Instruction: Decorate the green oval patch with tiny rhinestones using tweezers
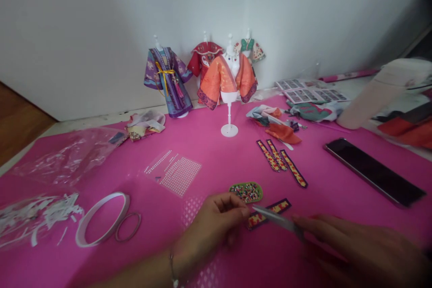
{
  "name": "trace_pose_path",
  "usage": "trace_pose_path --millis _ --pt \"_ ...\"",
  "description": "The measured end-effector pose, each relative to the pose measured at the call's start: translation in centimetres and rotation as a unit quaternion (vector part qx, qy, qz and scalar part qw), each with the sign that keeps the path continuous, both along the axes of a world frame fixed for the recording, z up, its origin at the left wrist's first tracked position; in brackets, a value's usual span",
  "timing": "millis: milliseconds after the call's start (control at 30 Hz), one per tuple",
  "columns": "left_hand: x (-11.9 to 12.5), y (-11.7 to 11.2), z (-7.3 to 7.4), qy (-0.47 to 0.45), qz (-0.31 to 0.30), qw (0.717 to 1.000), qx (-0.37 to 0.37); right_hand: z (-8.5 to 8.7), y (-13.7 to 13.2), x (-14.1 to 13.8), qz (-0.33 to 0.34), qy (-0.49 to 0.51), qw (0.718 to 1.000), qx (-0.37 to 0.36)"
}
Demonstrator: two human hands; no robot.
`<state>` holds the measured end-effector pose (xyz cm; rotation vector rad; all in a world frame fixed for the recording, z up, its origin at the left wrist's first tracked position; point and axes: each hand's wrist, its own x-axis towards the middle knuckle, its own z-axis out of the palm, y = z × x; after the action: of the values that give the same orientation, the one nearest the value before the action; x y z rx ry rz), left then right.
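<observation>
My left hand (216, 222) is curled in a pinch on the pink mat (209, 153), fingertips on the end of a patterned dark strip (268, 213). My right hand (357, 247), blurred, grips metal tweezers (276, 219) whose tip points at that strip. A green oval beaded piece (246, 191) lies just above my left fingers. Three more patterned strips (281, 160) lie farther back. A white mannequin stand in an orange robe (228, 82) stands at centre.
Three dressed mini mannequins (168, 78) line the wall. Tape rolls (103, 218), paper shreds (37, 218) and a plastic bag (70, 153) lie left. A sticker sheet (175, 172), fabric scraps (275, 121), a phone (374, 171) and leaflets (310, 92) are also here.
</observation>
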<state>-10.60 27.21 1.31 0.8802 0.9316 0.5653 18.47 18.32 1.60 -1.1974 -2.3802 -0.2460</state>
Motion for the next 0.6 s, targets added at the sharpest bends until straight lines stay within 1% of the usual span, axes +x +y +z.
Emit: trace_pose_path --millis 167,467,600 --pt "-0.09 -0.04 -0.55 -0.008 0.01 1.0 0.004 0.26 0.37 0.01 -0.004 -0.015 1.0 0.011" --pt "-0.07 -0.01 0.04 0.0 0.019 1.0 0.014 0.09 0.07 0.22 -0.008 0.001 1.0 -0.002" --pt "0.08 0.02 -0.02 0.0 0.018 1.0 0.0 0.15 0.11 0.01 -0.009 0.017 1.0 -0.001"
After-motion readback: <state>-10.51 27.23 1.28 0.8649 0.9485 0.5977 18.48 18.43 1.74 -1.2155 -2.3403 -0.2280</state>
